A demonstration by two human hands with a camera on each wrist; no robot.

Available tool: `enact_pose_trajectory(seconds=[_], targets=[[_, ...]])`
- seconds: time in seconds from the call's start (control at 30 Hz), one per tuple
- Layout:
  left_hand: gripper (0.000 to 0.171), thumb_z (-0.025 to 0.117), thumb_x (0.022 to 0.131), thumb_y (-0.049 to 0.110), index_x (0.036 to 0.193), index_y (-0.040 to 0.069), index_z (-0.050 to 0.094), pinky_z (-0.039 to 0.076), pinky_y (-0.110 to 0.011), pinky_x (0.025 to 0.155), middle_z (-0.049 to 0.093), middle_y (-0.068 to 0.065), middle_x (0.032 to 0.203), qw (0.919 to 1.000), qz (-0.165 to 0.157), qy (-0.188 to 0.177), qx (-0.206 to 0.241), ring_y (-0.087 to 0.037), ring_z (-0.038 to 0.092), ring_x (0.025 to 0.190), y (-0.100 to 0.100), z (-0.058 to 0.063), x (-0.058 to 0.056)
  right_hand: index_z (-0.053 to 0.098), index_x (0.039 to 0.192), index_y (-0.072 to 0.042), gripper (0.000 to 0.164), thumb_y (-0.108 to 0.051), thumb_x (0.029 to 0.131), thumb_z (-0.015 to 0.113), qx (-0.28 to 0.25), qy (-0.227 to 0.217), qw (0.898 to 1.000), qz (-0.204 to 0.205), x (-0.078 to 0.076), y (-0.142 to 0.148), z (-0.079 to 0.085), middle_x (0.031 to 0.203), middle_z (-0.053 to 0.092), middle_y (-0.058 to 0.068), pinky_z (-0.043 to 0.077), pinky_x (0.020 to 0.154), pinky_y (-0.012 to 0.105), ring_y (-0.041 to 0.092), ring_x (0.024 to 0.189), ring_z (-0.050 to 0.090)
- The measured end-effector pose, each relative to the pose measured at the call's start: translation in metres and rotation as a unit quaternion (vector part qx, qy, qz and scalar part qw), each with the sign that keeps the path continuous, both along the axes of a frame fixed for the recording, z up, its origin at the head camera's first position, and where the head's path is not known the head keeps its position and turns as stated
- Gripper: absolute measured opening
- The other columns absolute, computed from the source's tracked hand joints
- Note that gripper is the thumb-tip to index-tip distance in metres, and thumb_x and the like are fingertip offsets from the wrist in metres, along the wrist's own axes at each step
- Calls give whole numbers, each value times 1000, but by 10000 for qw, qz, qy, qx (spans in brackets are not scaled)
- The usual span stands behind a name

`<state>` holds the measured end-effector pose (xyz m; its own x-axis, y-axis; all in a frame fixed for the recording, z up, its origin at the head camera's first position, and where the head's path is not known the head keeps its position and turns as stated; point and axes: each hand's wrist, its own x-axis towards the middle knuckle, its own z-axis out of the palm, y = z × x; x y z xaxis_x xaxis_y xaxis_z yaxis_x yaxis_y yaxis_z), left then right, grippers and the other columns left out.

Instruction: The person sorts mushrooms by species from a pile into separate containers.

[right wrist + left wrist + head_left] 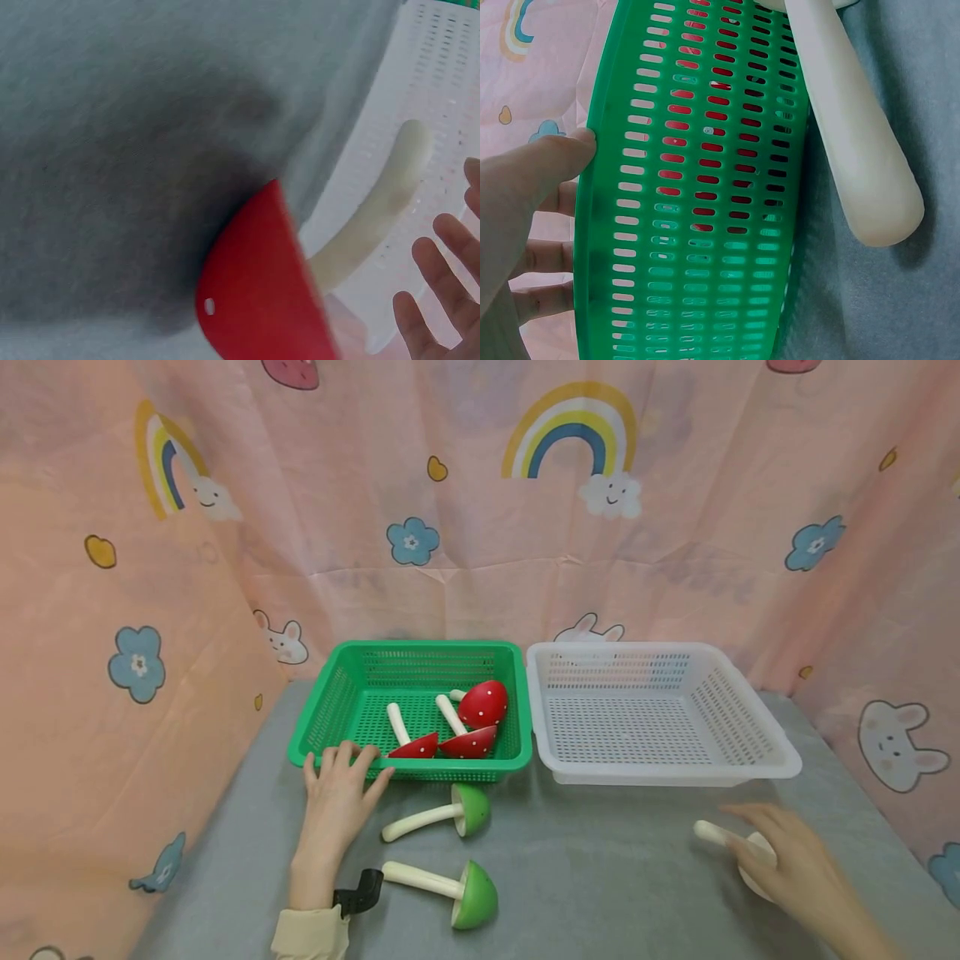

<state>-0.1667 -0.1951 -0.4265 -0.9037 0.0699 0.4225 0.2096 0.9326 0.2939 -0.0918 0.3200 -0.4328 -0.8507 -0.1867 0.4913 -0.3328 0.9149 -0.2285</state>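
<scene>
On the counter (592,877) we have a left basket (468,765) and, just beside it, a right basket (667,772), a curtain (480,589) behind both. Three mushrooms (483,702) lie in the left one; before it lie a farther mushroom (472,810) and a nearer mushroom (477,897). Another mushroom (711,832) is before the right basket's right end.

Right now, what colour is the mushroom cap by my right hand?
Red cap with a white spot, best in the right wrist view.

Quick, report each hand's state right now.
Left hand: closed, holding the near rim of the green basket.
Right hand: closed, holding a red-capped mushroom.
</scene>
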Motion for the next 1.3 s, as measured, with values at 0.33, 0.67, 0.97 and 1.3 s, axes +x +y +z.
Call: enact_pose_trajectory(seconds=[0.33, 0.67, 0.97, 1.3], targets=[[28, 68, 89, 35, 109, 16, 66, 19, -71, 106, 57, -11, 109, 10000, -15, 62, -31, -36, 48, 111, 0, 1, 0, 64, 110, -12, 39, -8, 74, 78, 348, -433, 9984, -134, 0, 3, -7, 102, 66, 9, 46, 69, 54, 37, 90, 62], [29, 71, 87, 34, 108, 15, 66, 21, -72, 105, 58, -11, 107, 9998, -4, 202, -58, -37, 49, 109, 1, -1, 0, 65, 107, -9, 45, -1, 64, 77, 740, -211, 9970, -22, -2, 8, -14, 95, 67, 7, 50, 67, 49, 32, 82, 65], [28, 70, 88, 35, 108, 15, 66, 21, -72, 105, 58, -11, 107, 9998, -20, 171, -64, -36, 49, 109, 0, -2, 0, 68, 102, -9, 37, -3, 67, 76, 954, -483, 9941, -191, -1, 11, -16, 87, 65, 0, 49, 60, 40, 21, 71, 61], [27, 68, 89, 35, 109, 16, 66, 19, -71, 107, 58, -10, 108, 10000, -4, 36, -53, -36, 48, 111, 0, 1, 0, 68, 106, -15, 49, 3, 62, 80, 831, -101, 9965, 76, -5, 12, -11, 89, 63, -4, 49, 62, 40, 19, 76, 57]])
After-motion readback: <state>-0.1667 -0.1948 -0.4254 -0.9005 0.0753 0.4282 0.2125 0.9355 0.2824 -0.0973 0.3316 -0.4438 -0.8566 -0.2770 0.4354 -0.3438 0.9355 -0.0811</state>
